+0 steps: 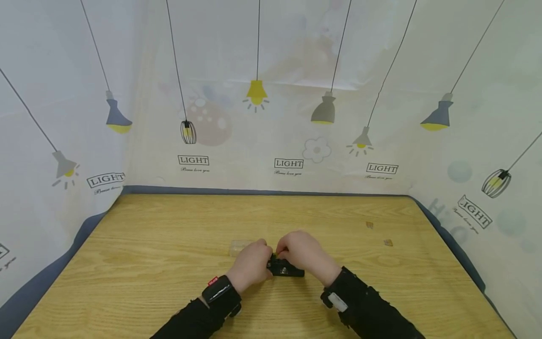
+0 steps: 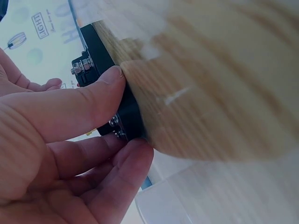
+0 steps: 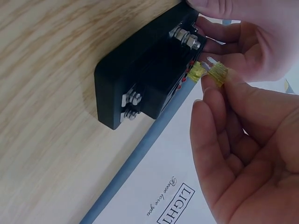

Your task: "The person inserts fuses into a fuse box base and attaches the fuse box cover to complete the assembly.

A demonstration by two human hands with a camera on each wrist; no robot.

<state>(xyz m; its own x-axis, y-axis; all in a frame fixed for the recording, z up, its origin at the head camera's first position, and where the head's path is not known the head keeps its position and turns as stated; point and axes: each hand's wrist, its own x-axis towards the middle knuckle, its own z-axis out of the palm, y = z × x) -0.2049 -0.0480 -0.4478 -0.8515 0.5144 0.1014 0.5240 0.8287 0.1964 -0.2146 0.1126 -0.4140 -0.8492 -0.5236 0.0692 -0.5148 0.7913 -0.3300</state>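
A black fuse block [image 1: 288, 269] with metal bolts and nuts at its ends stands on the wooden table. My left hand [image 1: 251, 264] grips one end of it, the thumb on one side and fingers on the other in the left wrist view. Between thumb and fingertip, my right hand [image 3: 254, 135] pinches a yellow blade fuse [image 3: 218, 74], its metal prong showing. Right beside it, another yellow fuse [image 3: 196, 71] sits at the block near a row of small red dots [image 3: 184, 79]. Whether the two fuses touch, I cannot tell.
A clear plastic container [image 1: 238, 246] lies just behind my left hand. Two small brownish patches [image 1: 370, 225] mark the table's right side. Pale cloth printed with lamps [image 1: 256, 92] hangs around the far and side edges.
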